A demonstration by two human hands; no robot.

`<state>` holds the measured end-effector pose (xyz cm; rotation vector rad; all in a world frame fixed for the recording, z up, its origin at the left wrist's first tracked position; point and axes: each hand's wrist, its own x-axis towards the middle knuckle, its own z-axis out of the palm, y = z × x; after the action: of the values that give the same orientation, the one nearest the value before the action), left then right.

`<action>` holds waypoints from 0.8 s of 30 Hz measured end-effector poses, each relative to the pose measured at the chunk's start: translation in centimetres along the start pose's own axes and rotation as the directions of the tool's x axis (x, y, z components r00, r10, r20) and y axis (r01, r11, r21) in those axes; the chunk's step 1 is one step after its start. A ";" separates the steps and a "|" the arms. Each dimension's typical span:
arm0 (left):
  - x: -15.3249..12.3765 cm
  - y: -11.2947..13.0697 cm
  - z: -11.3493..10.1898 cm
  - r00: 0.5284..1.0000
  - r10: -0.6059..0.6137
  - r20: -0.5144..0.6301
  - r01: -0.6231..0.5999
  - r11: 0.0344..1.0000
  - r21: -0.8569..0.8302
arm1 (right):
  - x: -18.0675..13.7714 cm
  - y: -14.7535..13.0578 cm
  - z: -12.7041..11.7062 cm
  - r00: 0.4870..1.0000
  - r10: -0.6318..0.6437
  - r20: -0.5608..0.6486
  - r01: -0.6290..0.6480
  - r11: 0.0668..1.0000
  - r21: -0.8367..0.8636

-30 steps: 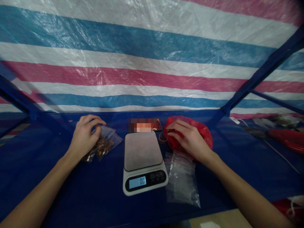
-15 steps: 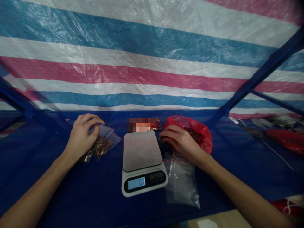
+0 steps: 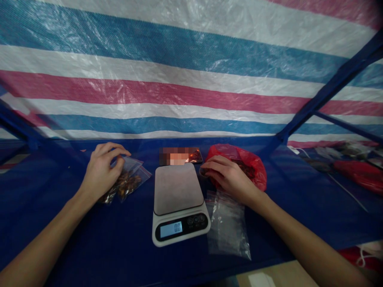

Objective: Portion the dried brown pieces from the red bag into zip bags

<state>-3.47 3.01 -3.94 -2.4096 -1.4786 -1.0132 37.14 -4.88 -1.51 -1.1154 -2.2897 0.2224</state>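
Observation:
My left hand (image 3: 101, 170) lies curled on small clear zip bags (image 3: 131, 180) filled with brown pieces, its fingertips pinching the top bag. My right hand (image 3: 228, 176) rests between the scale and a red plastic bag (image 3: 249, 165), with its fingers closed round a small brown cup (image 3: 202, 172) at the scale's far right corner. The white digital kitchen scale (image 3: 178, 203) stands between my hands with nothing on its plate, and its display reads 0.0.
A pile of empty clear zip bags (image 3: 228, 225) lies right of the scale. A dark foil packet (image 3: 196, 156) sits behind the scale. The blue cloth surface ends at a striped tarp wall (image 3: 191, 79). Red bags and clutter (image 3: 356, 167) lie far right.
My right hand has slid left from the red bag onto the small cup beside the scale. My left hand has stayed on the filled bags.

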 end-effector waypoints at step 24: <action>0.1 0.5 -0.4 0.998 -0.066 0.003 0.066 0.998 0.007 | -3.0 8.3 -4.0 0.950 0.259 0.173 -0.209 0.942 -0.264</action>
<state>-3.22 2.66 -3.50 -2.3736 -1.5692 -1.0160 46.40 -2.25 -2.74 -1.5615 -2.4088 0.1580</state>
